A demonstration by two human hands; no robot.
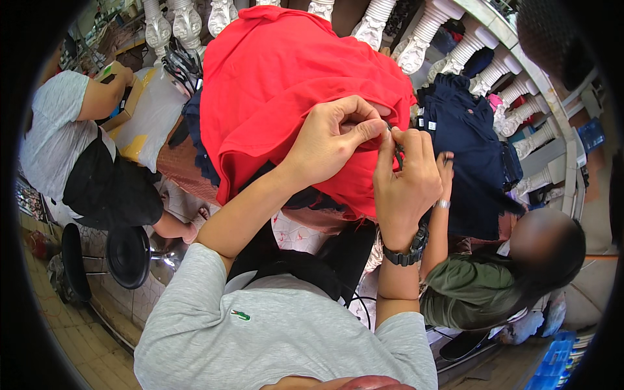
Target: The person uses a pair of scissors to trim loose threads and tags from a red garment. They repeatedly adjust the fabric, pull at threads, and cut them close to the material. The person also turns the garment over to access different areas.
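Note:
A large red cloth garment point(279, 71) is heaped over the table in front of me. Above its right side my left hand point(335, 136) is closed, thumb pressed against the bent fingers; what it pinches is too small to make out. My right hand point(409, 175) meets it thumb to thumb, with a dark watch on the wrist. Its curled fingers grip a small, slender dark tool point(398, 155), whose upper end lies between the two hands. Most of the tool is hidden by my fingers.
Dark navy garments point(465, 140) lie in a pile to the right, beside a co-worker in a green top point(471, 286). At the left, another person point(71, 136) handles an open box near a white plastic-wrapped bundle point(153, 110). White balusters point(406, 49) line the far side. A black stool point(127, 257) stands at lower left.

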